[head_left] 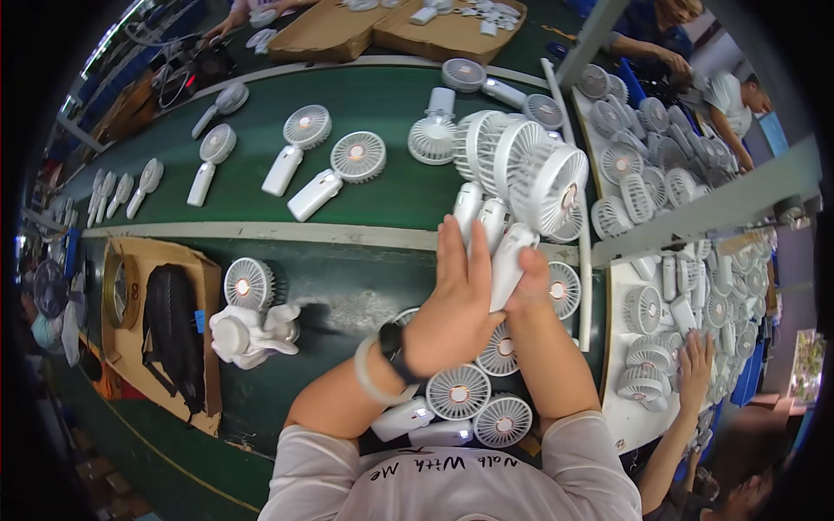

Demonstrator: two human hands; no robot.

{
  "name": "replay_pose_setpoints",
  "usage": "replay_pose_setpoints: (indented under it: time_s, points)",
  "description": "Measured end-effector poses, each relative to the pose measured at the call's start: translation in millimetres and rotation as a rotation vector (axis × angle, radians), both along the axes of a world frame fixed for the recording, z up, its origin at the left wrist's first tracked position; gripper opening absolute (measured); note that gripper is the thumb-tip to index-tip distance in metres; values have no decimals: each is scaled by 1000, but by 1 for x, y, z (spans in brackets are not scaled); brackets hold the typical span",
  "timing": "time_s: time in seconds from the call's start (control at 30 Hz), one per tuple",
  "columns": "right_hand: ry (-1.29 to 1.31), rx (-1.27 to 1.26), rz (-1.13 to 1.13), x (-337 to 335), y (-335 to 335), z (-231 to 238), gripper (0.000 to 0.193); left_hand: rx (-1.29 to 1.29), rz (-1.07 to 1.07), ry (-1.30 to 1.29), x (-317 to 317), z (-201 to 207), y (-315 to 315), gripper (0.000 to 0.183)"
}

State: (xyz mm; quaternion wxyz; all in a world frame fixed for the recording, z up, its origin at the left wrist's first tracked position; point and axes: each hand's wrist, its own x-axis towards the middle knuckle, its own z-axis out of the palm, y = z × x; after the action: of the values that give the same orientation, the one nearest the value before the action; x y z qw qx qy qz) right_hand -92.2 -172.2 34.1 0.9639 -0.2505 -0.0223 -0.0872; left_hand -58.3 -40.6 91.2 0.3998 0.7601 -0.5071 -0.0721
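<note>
My left hand [452, 300] and my right hand [528, 282] press a bunch of white handheld fans [547, 187] between them. Their handles [508, 265] stand side by side in my palms, and the round caged heads point away from me over the green belt. The left fingers stretch along the outer handle; the right thumb lies on the nearest one. Below my wrists, more white fans [459, 392] rest on the bench, partly hidden by my forearms. A fan [434, 130] lies just beyond the bunch.
Several fans [358, 158] are spaced along the green belt [252, 165]. At left stand a fan [249, 284], a crumpled white bundle [252, 334] and a cardboard box [213, 382] with a black bag. Fans crowd the right table [618, 408], behind a metal post; a co-worker's hand [695, 369] reaches there.
</note>
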Motion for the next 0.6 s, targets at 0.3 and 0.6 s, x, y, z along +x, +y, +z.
replay_pose_setpoints:
  time_s: [0.3,0.6]
  points:
    - [-177,115,86,1,2,23,92,-113,-5,277,11,23,50,62]
    - [-189,112,161,-3,2,16,90,-99,73,308,61,-26,33,82]
